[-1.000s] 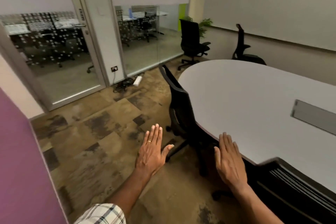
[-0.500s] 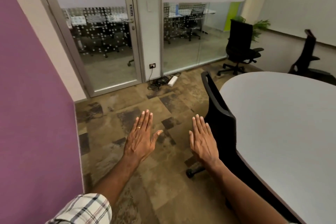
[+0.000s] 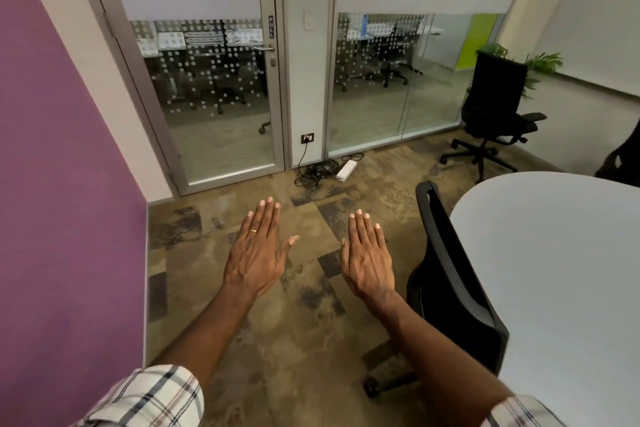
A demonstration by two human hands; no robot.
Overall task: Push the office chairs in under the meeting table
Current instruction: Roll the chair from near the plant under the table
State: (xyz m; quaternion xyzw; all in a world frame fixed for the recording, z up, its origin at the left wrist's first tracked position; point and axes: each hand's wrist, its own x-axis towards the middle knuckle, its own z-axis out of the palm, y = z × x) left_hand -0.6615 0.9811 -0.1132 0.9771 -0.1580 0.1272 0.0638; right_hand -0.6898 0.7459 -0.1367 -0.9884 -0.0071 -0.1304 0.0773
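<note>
The rounded end of the pale grey meeting table (image 3: 554, 253) fills the right side. A black office chair (image 3: 450, 274) stands tucked against the table's left edge, its backrest facing me. Another black office chair (image 3: 491, 114) stands away from the table in the far right corner. Part of a third black chair (image 3: 623, 159) shows at the right edge, behind the table. My left hand (image 3: 258, 250) and my right hand (image 3: 369, 256) hover flat, palms down, over the carpet to the left of the near chair. Both hold nothing and touch nothing.
A purple wall (image 3: 65, 184) runs close along my left. A glass door (image 3: 214, 80) and a glass partition (image 3: 398, 73) close the room ahead. A bundle of black cables (image 3: 317, 172) and a white power strip (image 3: 347, 170) lie on the floor by the partition. A plant (image 3: 540, 62) stands in the corner.
My view has swung left, away from the table towards the door. My right hand has come off the table edge; both hands now hover over the carpet.
</note>
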